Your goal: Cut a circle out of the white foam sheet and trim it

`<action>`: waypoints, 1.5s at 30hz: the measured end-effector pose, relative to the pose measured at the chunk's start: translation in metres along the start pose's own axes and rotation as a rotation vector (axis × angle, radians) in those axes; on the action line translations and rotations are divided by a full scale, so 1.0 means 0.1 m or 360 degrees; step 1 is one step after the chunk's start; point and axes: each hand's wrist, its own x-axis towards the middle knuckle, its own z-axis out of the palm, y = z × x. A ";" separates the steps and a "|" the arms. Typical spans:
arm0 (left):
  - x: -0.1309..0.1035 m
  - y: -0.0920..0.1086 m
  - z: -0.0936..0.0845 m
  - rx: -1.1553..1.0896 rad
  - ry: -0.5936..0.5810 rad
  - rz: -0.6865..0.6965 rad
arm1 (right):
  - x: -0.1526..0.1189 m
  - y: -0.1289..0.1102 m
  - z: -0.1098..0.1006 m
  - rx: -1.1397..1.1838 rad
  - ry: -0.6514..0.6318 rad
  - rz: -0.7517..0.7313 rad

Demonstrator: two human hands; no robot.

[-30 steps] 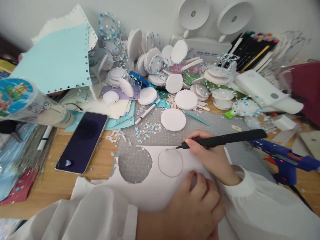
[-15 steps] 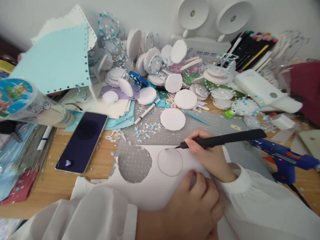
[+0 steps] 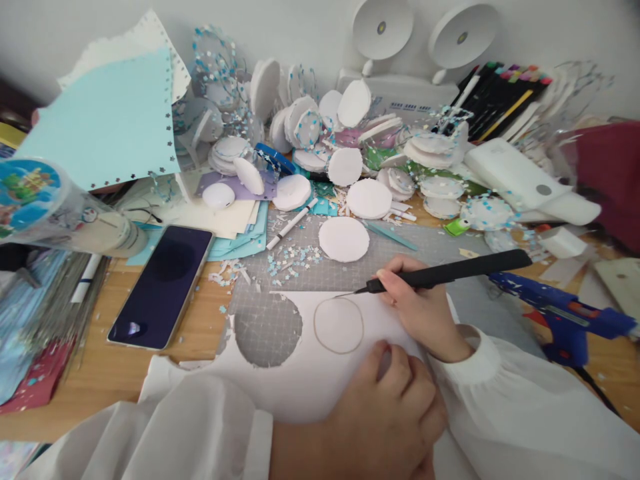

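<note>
My right hand (image 3: pixel 425 310) is closed around a black craft knife (image 3: pixel 450 269), held low and nearly level. Its thin blade points left and meets the upper edge of a circle outline (image 3: pixel 339 325) drawn on a white foam board (image 3: pixel 295 393). Left of that outline, a round hole (image 3: pixel 269 330) with ragged edges shows the grey cutting mat (image 3: pixel 295 270) beneath. My left hand (image 3: pixel 387 407) lies on the board below the circle, its fingers curled and pressed down; the fingertips are hidden. A cut white disc (image 3: pixel 344 239) rests on the mat beyond the board.
A phone (image 3: pixel 161 287) lies to the left, near a clear lidded tub (image 3: pixel 45 200). Several white discs and beaded wires crowd the back beneath a twin-headed lamp (image 3: pixel 383 28). At the right lies a blue glue gun (image 3: pixel 565 313). Small paper bits (image 3: pixel 295 260) litter the mat.
The knife blade has shifted slightly along the top of the circle outline, with more of its thin tip showing. The view has drifted a little; my left hand keeps its place.
</note>
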 end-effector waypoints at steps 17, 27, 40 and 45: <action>-0.01 -0.01 -0.03 0.0012 -0.0008 0.0011 | -0.01 -0.09 0.03 -0.0248 0.0025 -0.0191; 0.00 0.03 0.06 -0.0016 0.0053 -0.0031 | -0.03 -0.12 0.05 -0.0312 0.0020 -0.0356; 0.00 0.04 0.07 -0.0031 0.0043 -0.0044 | -0.06 -0.15 0.09 -0.0179 0.0126 -0.0259; 0.00 0.05 0.07 -0.0042 0.0026 -0.0054 | -0.07 -0.15 0.10 -0.0178 0.0190 -0.0248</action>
